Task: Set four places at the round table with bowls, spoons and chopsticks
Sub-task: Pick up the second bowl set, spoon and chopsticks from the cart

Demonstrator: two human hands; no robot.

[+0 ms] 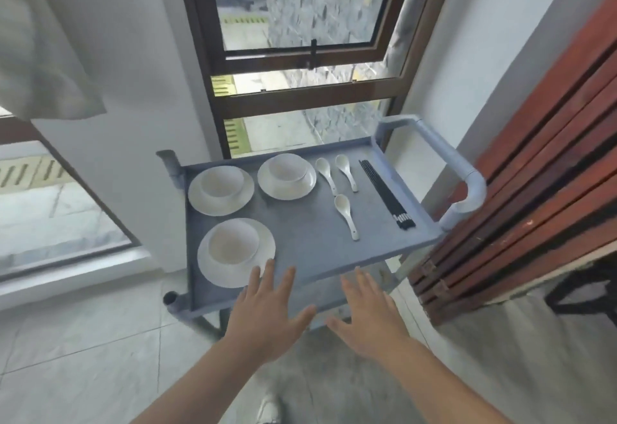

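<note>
A grey cart (310, 233) stands by the window with tableware on its top tray. Three white bowls sit on white plates: near left (233, 244), far left (221, 183), far middle (287, 170). Three white spoons lie to their right: two at the back (325, 171) (346, 171), one nearer (347, 216). A bundle of black chopsticks (387, 194) lies along the tray's right side. My left hand (267, 316) and my right hand (367, 313) hover over the tray's near edge, fingers spread, holding nothing. My left fingertips are close to the near left plate.
The cart's pale handle (467, 176) curves out on the right, next to stacked red-brown wooden boards (534, 189) on a black frame. A dark-framed window (300, 56) is behind the cart. Pale floor tiles lie below. A white curtain (43, 39) hangs at the upper left.
</note>
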